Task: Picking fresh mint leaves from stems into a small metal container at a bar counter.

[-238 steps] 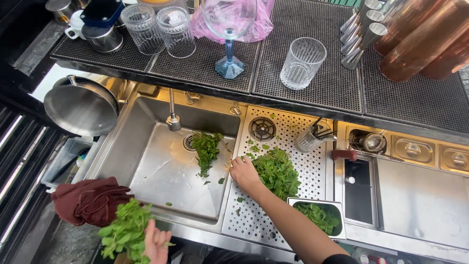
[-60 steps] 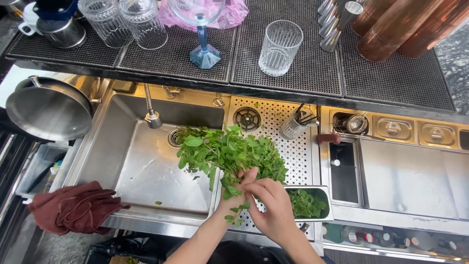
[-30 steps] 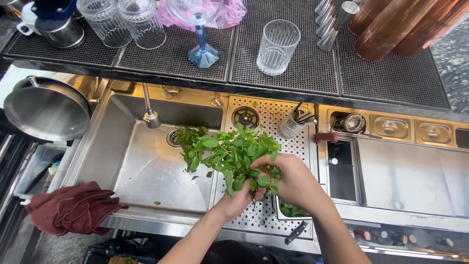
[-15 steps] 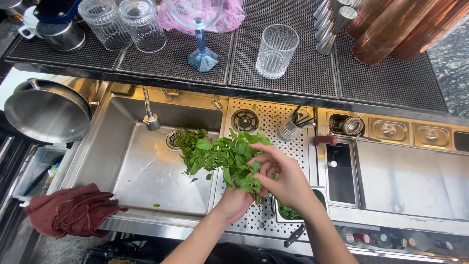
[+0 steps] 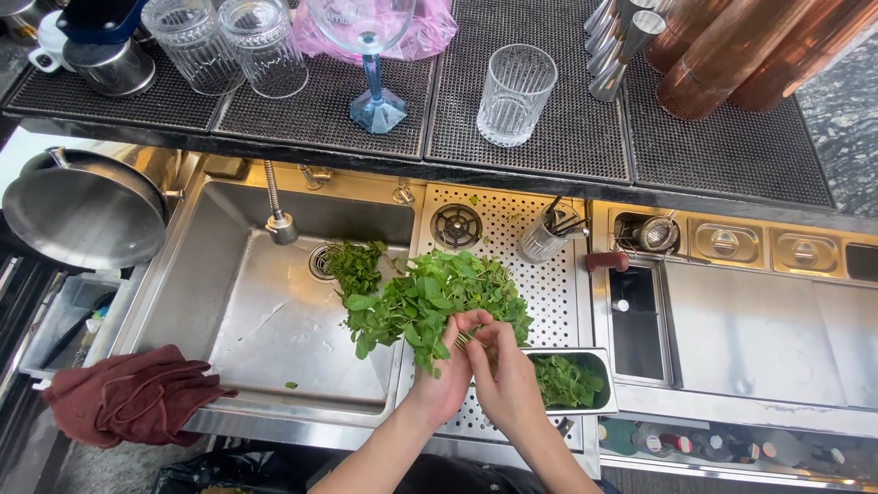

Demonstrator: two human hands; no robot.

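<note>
Hands meet over the perforated drainboard [image 5: 540, 293] just right of the sink basin [image 5: 265, 320]. Left hand [image 5: 444, 380] is closed around the stems of a bunch of mint [image 5: 430, 302], leaves fanning up and left over the basin's right edge. Right hand [image 5: 508, 375] touches the same stems from the right, fingers [image 5: 485, 329] pinched narrow on a sprig; whether that sprig is detached cannot be told.

Surroundings:
- 1 small steel insert pan [image 5: 604, 366] sits at the drainboard's front right corner, just beside the right hand, holding picked green leaves.
- 1 loose clump of mint [image 5: 355, 265] lies by the basin drain, apart from the bunch.
- 1 dark red cloth [image 5: 128, 402] hangs over the basin's front left corner.
- 1 ribbed glass [image 5: 515, 96] and 1 blue-stemmed glass [image 5: 375, 96] stand on the rubber mat behind.

Step in hand, by judgement: picking sprigs from the bunch. Next move calls for a firm left hold on the stems, a short pull by the right fingers, and a small travel right to the pan's rim.
</note>
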